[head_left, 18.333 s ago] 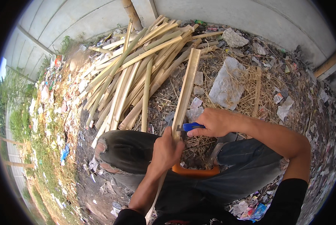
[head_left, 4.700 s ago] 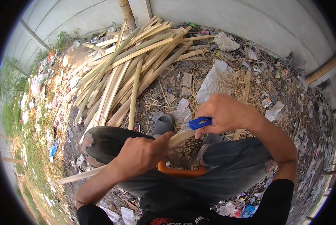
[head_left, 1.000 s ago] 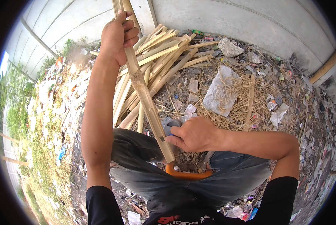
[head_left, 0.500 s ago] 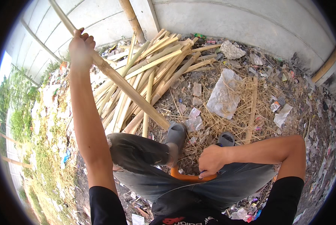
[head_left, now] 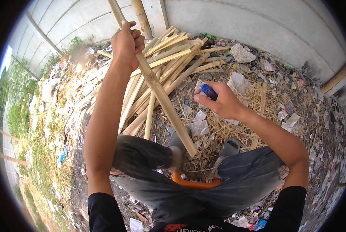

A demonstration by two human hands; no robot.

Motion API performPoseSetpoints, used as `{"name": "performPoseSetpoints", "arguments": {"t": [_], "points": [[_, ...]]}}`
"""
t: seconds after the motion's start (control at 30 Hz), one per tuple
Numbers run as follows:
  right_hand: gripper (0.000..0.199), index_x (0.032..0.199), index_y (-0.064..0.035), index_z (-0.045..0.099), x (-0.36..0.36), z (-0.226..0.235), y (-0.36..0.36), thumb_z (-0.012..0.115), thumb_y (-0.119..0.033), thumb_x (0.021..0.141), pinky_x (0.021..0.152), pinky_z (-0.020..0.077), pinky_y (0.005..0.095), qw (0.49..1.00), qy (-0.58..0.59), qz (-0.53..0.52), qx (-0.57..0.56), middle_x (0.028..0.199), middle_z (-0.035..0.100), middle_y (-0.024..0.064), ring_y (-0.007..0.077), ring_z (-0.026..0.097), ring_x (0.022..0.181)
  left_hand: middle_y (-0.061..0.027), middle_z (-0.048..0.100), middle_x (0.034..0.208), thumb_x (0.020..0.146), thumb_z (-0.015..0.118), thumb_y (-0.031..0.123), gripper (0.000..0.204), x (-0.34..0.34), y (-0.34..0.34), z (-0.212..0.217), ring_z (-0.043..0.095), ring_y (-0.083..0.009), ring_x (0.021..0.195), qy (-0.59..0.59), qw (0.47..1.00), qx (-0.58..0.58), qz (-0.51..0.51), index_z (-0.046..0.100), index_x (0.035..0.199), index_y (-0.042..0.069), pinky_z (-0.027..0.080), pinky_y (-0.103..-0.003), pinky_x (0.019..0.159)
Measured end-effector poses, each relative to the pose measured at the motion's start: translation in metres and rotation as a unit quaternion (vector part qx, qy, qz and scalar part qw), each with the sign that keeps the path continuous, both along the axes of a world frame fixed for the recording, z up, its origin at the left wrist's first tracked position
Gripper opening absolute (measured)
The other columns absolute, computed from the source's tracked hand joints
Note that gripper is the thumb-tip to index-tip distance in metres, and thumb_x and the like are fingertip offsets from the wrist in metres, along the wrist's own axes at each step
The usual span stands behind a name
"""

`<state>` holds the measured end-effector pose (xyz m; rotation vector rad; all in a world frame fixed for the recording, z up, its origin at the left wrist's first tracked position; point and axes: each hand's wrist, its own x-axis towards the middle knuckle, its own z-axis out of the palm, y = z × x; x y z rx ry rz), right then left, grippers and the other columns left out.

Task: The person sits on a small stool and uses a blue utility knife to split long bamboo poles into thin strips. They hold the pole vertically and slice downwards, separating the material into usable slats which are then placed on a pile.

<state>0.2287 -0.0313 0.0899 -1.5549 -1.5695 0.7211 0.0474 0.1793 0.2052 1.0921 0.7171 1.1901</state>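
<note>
A long split bamboo strip (head_left: 167, 102) slants from the upper left down to a cut end between my feet. My left hand (head_left: 126, 45) is closed around its upper part. To the right of the strip and apart from it, my right hand (head_left: 225, 101) is closed on a small blue hand tool (head_left: 209, 92). Only the tool's rounded end shows; its exact kind is hidden in the fist. Behind the strip lies a heap of split bamboo pieces (head_left: 177, 58).
My legs straddle an orange plastic piece (head_left: 198, 184), perhaps a seat's edge. A concrete wall (head_left: 250, 23) stands behind, with a bamboo pole (head_left: 142, 19) leaning there. Dry straw (head_left: 250, 131), a pale rock (head_left: 242, 53) and litter cover the ground; green plants (head_left: 18, 104) grow at left.
My left hand has moved right with the bamboo strip, whose lower end shifted right and nearer. My right hand has risen from between my knees, carrying the blue tool up beside the strip.
</note>
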Motion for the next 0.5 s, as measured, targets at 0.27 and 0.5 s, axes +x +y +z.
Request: {"name": "performPoseSetpoints", "arguments": {"t": [0.27,0.5], "points": [[0.041,0.106,0.0009,0.071,-0.027,0.007,-0.014,0.073,-0.04,0.097,0.055,0.0363,0.0259,0.995,0.076,0.062,-0.034,0.064,0.049,-0.0059,0.0042,0.043,0.06,0.0038,0.035,0.071,0.112,0.041,0.033,0.03,0.028,-0.033,-0.013,0.026,-0.0056,0.054,-0.021,0.987,-0.036,-0.158,0.049,0.118,0.005,0.022,-0.022,0.043],[0.046,0.083,-0.0026,0.067,-0.034,0.017,-0.017,0.074,-0.046,0.094,0.056,0.0385,0.0312,0.996,0.063,0.057,-0.039,0.06,0.05,0.0004,0.0104,0.043,0.058,0.0046,0.036,0.071,0.113,0.041,0.032,0.026,0.04,-0.053,-0.015,0.027,-0.0053,0.053,-0.051,0.976,-0.056,-0.205,0.048,0.116,0.007,0.023,-0.022,0.043]]}}
